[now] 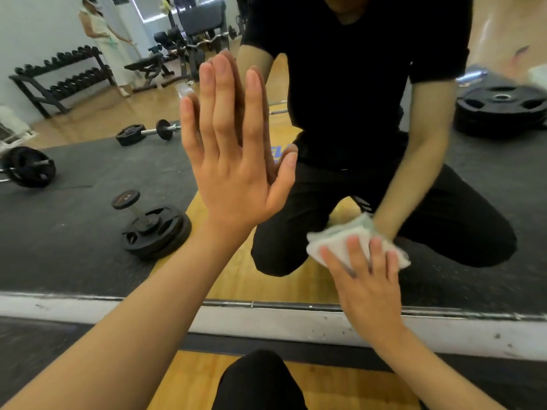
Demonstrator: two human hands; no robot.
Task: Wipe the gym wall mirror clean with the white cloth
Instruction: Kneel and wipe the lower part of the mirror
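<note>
- Your right hand [364,279] had the white cloth [333,239] pinned flat against the mirror [88,232]. Fingers were straight and a bit spread, with cloth poking out past the fingertips.
- That spot was low, just above the bottom frame [266,304], so most of the glass lay up and left of the cloth.
- Your left hand [233,161] was braced flat higher up, fingers together, thumb out. Probably right in that path.
</note>
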